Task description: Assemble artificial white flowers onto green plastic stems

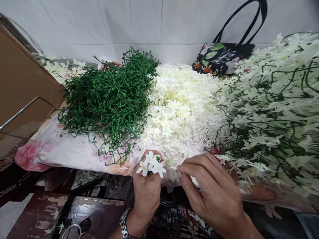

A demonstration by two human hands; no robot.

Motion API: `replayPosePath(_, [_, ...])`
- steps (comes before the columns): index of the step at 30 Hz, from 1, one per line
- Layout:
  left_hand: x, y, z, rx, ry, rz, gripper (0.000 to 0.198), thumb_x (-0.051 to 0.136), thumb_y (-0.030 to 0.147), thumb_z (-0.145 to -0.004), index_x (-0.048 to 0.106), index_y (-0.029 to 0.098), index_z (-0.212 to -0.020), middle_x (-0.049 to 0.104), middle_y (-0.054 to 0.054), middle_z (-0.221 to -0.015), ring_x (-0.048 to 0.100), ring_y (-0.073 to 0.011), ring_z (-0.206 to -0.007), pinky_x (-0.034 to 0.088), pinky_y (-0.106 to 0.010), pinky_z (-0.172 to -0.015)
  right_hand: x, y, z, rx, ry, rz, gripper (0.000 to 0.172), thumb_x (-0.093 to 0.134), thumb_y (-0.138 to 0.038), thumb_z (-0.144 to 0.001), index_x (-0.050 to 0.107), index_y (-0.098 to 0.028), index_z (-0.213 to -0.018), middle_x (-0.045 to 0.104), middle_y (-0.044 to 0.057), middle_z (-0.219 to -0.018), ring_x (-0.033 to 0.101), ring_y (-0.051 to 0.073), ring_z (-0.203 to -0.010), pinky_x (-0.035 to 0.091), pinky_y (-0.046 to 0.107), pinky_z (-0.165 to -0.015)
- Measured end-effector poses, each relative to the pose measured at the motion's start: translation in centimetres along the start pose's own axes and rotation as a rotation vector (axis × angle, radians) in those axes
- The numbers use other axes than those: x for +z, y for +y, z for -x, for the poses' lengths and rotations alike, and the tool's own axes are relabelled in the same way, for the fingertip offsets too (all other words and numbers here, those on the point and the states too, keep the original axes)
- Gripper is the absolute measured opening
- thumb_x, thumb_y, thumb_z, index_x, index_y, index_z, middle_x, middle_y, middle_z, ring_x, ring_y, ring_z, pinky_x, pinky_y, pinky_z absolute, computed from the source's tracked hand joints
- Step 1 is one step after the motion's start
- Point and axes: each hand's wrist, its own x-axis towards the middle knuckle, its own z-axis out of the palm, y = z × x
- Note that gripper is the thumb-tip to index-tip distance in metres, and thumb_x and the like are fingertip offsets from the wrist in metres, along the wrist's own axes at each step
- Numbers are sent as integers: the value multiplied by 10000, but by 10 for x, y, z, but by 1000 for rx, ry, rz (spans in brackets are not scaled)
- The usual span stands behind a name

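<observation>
My left hand (147,194) is closed in a fist at the front edge of the cloth. It grips an artificial flower stem whose white blossoms (151,164) stand up above the thumb, with a bit of green showing among them. To its right, my right hand (211,192) is closed in a pinch, thumb against forefinger. Whatever lies between those fingertips is too small to make out. Just beyond both hands spreads a heap of loose white blossoms (171,116). Thin white stamens (209,127) lie at the heap's right side.
Left of the blossoms is a tangled pile of green plastic stems (112,96). Many assembled white flowers (279,122) are stacked on the right. A floral cloth (67,152) lies underneath. A black flowered bag (224,56) leans on the tiled wall; a cardboard box (25,69) stands left.
</observation>
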Motion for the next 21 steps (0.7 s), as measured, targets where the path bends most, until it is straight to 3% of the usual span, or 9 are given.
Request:
replayPosePath(4, [-6,-5,3,49,-84,-77,183,598,17,-645,661,156,-746,601,23,-656,486,-90,-576,415,-177,-526,7,-4,-1,32,22,106,138,533,-32,-811,560,-154,-753,586,44,-682,518,158,-660,387,312,-630])
replayPosePath(10, [-10,-12,2,108,-85,-147,160,615,35,-638,684,155,-719,671,-16,-697,593,-151,-642,478,-232,-619,12,-2,-1,72,25,98,160,515,-37,-820,565,-158,-729,577,34,-648,527,150,-637,395,297,-608])
replayPosePath(17, [-8,9,-1,179,-234,-325,122,595,133,-726,708,163,-693,666,-55,-683,601,-178,-630,483,-250,-588,8,0,-2,78,-46,17,173,493,-56,-842,571,-149,-719,555,27,-644,503,142,-625,384,293,-595])
replayPosePath(21, [-14,10,-3,223,-316,-373,132,620,82,-686,713,175,-704,682,-55,-724,618,-187,-673,494,-260,-637,4,3,-3,70,-104,1,165,485,-57,-848,582,-138,-743,559,34,-667,510,150,-658,389,303,-623])
